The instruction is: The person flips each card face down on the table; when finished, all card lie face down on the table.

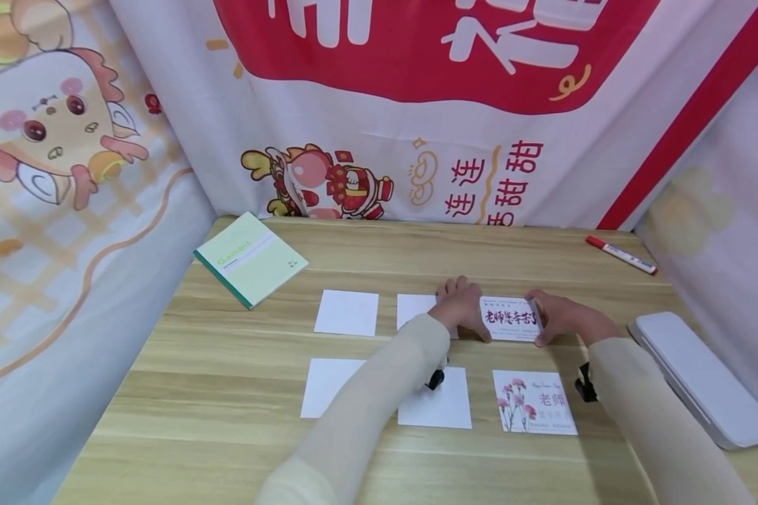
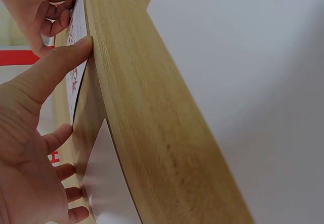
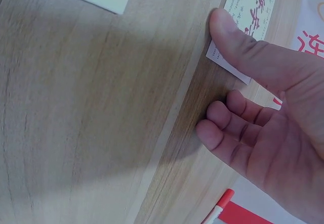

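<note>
Head view: left hand (image 1: 460, 303) and right hand (image 1: 559, 315) press the lettered card (image 1: 510, 319) flat on the surface (image 1: 227, 372). Each grip is thumb only, fingers relaxed.

A pale wooden desk (image 1: 227, 379) stands hemmed in by white fabric banners (image 1: 417, 126) printed with red characters and cartoon dragons.
</note>
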### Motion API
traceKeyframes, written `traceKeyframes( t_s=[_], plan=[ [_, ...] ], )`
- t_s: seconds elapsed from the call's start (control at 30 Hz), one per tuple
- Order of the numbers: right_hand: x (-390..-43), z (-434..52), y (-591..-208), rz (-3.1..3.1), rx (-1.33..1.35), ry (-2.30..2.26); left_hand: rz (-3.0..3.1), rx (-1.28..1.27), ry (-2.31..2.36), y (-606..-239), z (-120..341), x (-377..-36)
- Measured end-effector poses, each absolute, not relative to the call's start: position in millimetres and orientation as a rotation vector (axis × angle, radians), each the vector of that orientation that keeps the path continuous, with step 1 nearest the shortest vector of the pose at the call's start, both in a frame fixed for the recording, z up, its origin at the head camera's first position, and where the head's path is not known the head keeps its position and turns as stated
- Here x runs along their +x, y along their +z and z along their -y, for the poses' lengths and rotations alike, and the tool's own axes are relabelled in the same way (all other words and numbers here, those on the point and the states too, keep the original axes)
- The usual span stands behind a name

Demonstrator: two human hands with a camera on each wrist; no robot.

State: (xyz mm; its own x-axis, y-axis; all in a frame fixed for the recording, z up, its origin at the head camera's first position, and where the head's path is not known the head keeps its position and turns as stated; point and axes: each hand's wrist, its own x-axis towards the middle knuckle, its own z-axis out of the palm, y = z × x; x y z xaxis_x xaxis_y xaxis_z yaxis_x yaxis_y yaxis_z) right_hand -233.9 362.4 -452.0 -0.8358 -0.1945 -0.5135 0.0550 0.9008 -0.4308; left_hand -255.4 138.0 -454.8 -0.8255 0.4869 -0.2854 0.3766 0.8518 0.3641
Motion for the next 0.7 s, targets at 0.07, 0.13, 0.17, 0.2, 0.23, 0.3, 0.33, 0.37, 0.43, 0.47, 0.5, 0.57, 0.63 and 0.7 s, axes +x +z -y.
traceKeyframes(
  t_s=[0.07, 0.13, 0.17, 0.2, 0.23, 0.3, 0.33, 0.37, 0.43, 0.47, 0.5, 0.57, 0.63, 0.7],
  plan=[
    [-233.6, -361.9, -451.4, -2.489, -0.101, -0.593, -2.654, 0.650, 0.401, -455.2, -137.3, -255.8],
    [-233.2, -361.6, -451.2, -2.490, -0.100, -0.597, -2.654, 0.658, 0.390, -456.1, -137.0, -256.3],
    [-232.8, -361.5, -450.9, -2.492, -0.105, -0.597, -2.656, 0.663, 0.388, -456.5, -136.7, -256.5],
    [-232.4, -361.1, -450.6, -2.495, -0.117, -0.597, -2.660, 0.671, 0.387, -457.1, -136.2, -256.8],
    [-231.9, -360.9, -450.3, -2.500, -0.130, -0.597, -2.661, 0.675, 0.386, -457.6, -135.8, -257.0],
    [-231.4, -361.3, -450.1, -2.511, -0.148, -0.596, -2.664, 0.689, 0.389, -458.7, -135.2, -257.7],
    [-231.0, -361.5, -449.8, -2.516, -0.161, -0.594, -2.663, 0.695, 0.390, -459.2, -134.9, -258.1],
    [-230.7, -361.8, -449.6, -2.521, -0.175, -0.593, -2.663, 0.701, 0.395, -459.6, -134.7, -258.6],
    [-230.3, -362.3, -449.6, -2.527, -0.190, -0.595, -2.664, 0.711, 0.400, -460.5, -134.6, -259.6],
    [-230.3, -362.9, -449.8, -2.528, -0.189, -0.595, -2.664, 0.714, 0.403, -461.0, -134.6, -260.0],
    [-230.4, -363.4, -450.1, -2.528, -0.189, -0.598, -2.665, 0.716, 0.408, -461.2, -134.6, -260.3],
    [-230.0, -363.5, -449.3, -2.527, -0.190, -0.608, -2.667, 0.717, 0.420, -462.2, -135.1, -261.2],
    [-230.0, -364.0, -448.6, -2.523, -0.187, -0.616, -2.667, 0.721, 0.425, -463.0, -135.6, -261.7],
    [-229.9, -364.2, -448.0, -2.518, -0.176, -0.624, -2.668, 0.725, 0.429, -463.3, -136.1, -261.8]
  ],
)
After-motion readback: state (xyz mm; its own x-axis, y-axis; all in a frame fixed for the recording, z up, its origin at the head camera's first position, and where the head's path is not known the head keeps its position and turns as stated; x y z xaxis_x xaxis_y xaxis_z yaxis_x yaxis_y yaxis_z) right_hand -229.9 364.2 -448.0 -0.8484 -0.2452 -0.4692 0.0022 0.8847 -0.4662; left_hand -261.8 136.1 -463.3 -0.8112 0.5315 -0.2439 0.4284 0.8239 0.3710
